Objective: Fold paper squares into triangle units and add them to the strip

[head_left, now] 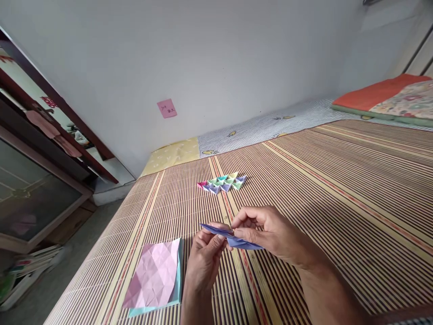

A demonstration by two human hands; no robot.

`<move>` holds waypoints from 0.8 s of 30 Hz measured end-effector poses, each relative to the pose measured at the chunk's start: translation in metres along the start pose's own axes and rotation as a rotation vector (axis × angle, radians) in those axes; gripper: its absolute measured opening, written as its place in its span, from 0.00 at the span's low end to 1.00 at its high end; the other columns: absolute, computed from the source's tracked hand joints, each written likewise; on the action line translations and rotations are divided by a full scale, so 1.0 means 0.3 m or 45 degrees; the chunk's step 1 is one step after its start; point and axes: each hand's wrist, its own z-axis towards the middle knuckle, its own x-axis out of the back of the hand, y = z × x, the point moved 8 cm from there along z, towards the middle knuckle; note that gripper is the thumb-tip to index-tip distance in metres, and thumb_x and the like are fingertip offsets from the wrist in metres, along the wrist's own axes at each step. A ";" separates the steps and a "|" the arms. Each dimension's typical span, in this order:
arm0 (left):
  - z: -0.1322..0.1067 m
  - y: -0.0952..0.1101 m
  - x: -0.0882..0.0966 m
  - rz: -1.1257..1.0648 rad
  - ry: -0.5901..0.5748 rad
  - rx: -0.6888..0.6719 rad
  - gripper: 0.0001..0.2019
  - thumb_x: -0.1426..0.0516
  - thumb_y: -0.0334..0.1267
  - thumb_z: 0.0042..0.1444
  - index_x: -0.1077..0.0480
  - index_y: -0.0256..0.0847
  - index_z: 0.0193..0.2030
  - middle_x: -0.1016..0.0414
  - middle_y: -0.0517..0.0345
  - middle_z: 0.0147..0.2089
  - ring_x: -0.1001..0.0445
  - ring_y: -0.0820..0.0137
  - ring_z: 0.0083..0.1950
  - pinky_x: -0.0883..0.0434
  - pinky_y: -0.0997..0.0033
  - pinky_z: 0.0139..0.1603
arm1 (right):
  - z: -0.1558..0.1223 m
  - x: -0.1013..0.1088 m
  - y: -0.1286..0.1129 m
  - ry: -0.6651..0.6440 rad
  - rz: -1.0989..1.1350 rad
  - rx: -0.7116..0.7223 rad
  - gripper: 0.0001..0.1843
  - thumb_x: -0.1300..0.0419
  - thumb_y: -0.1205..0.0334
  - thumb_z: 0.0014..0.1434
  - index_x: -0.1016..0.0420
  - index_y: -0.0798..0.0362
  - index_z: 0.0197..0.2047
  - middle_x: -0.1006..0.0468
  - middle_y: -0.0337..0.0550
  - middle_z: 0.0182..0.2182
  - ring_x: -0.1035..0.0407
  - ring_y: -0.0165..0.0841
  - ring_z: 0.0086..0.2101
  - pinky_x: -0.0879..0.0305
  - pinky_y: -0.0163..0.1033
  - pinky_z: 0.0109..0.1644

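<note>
A folded piece of blue-purple paper [245,244] is held up between my two hands, above the striped mat. My left hand [209,248] pinches its left part, thumb on the near side. With thumb and bent fingers, my right hand [267,230] grips the paper's right part; some fingertips are hidden behind it. Farther off on the mat lies a group of small folded paper boats [221,183] in pink, green, blue, yellow and purple. Left of my left hand, a creased pink paper sheet [154,273] rests on top of turquoise paper [176,295].
The slatted bamboo mat [304,189] covers the bed up to a patterned sheet [257,131] along the wall. A folded orange and floral quilt [382,97] lies at the far right. On the wall is a pink note [167,108]. Books [32,271] sit low at the left.
</note>
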 end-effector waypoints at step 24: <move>-0.002 -0.018 -0.021 0.137 -0.168 0.025 0.06 0.35 0.36 0.61 0.21 0.35 0.35 0.25 0.57 0.29 0.30 0.75 0.30 0.32 0.77 0.32 | -0.008 -0.016 0.003 -0.069 0.072 -0.123 0.04 0.35 0.61 0.63 0.22 0.53 0.39 0.15 0.43 0.31 0.22 0.31 0.30 0.29 0.31 0.30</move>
